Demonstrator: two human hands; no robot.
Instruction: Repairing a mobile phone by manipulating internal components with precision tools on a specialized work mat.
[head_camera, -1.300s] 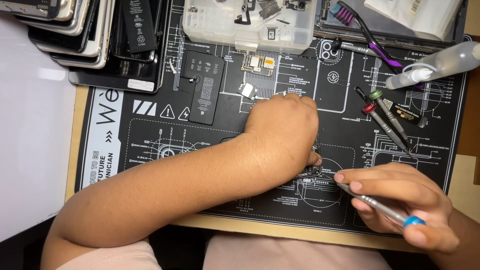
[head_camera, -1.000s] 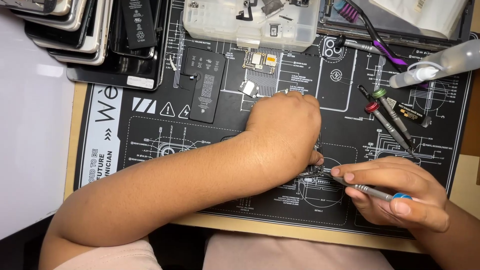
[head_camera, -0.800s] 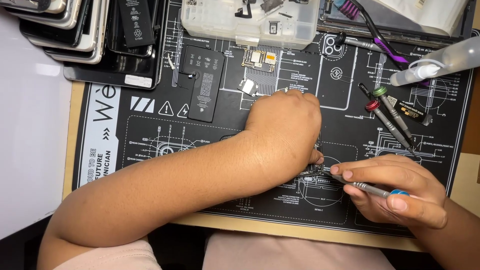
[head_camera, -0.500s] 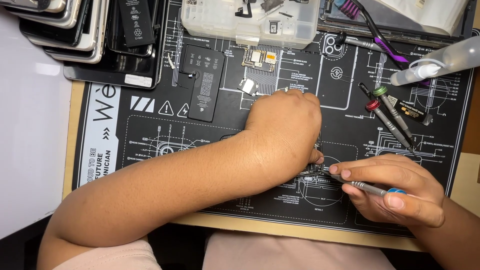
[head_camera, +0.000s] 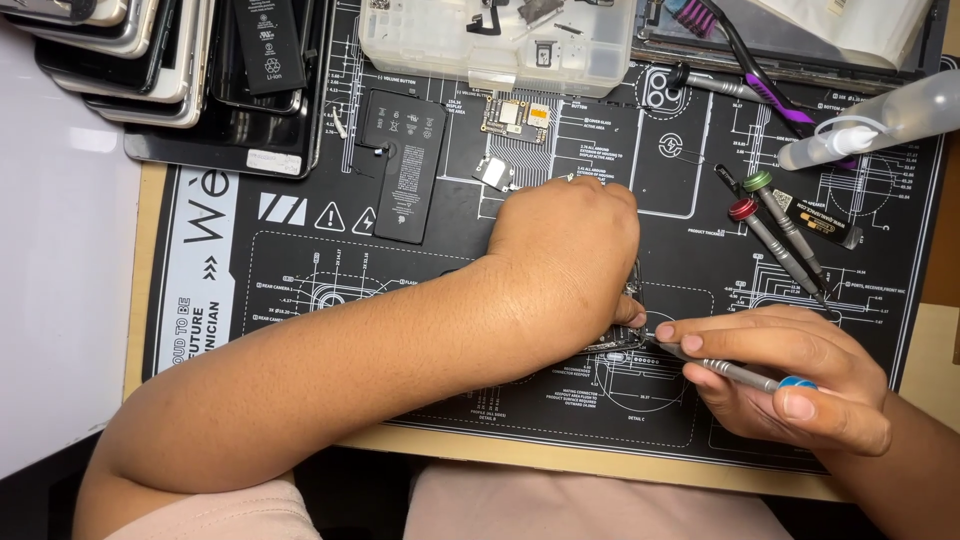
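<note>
Centre frame: left hand (head_camera: 565, 265) clamped over a small part (head_camera: 622, 338), mostly hidden | lower right: right hand (head_camera: 790, 375) pinching screwdriver (head_camera: 735, 372), tip at part | I'd judge risk: tip slips off the screw, since my view is blocked | battery (head_camera: 405, 165) upper centre.

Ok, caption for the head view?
Left hand covers a small part on the black repair mat; right hand holds a blue-capped screwdriver to it.
</note>
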